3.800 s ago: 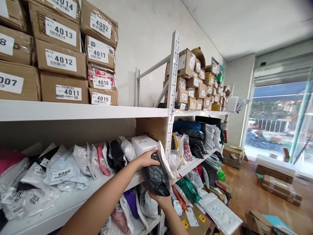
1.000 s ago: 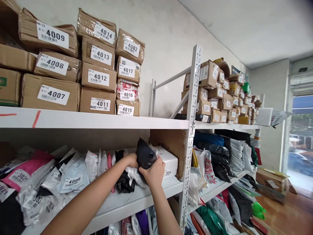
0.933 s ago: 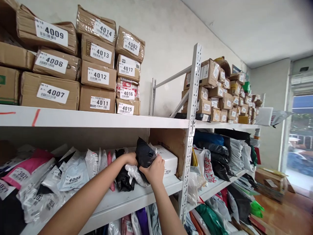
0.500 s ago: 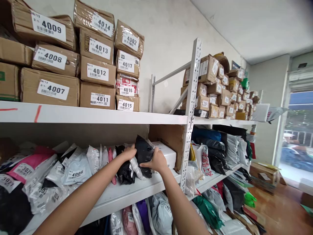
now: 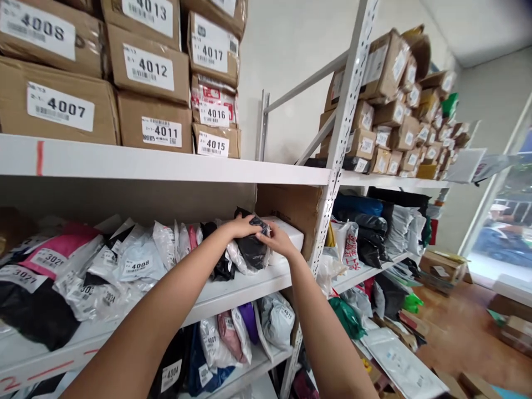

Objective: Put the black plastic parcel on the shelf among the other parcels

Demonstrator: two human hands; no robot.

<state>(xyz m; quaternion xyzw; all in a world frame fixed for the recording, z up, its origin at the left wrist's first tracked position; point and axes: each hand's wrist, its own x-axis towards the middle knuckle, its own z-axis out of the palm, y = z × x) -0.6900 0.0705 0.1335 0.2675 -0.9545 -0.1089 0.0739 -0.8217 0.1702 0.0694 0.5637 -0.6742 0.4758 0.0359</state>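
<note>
On the middle shelf (image 5: pixel 245 296), towards its right end, I list one black bag (image 5: pixel 249 254), standing between a pale wrapped package (image 5: pixel 236 258) on its left and a white box (image 5: pixel 287 233) on its right. Left hand (image 5: pixel 243 227): laid over the bag's top, fingers extended; I cannot tell whether it grips. Right hand (image 5: pixel 275 239): at the bag's upper right edge, thumb and fingers apart, partly in front of the box; grip likewise uncertain to me. Clearance above: a dark gap below the upper shelf beam (image 5: pixel 233 169), with both hands well under it. Limits on the right: a cardboard panel (image 5: pixel 291 202) behind the box, then the perforated upright post (image 5: pixel 328 216) just beside it. Limits on the left: a black package (image 5: pixel 223 270), then leaning bags, among them a pale blue one marked 4008 (image 5: pixel 139 260). Front: the white lip, running under both forearms. Below: a lower shelf with a grey bag marked 4015 (image 5: pixel 276 327), well apart from the hands.
</note>
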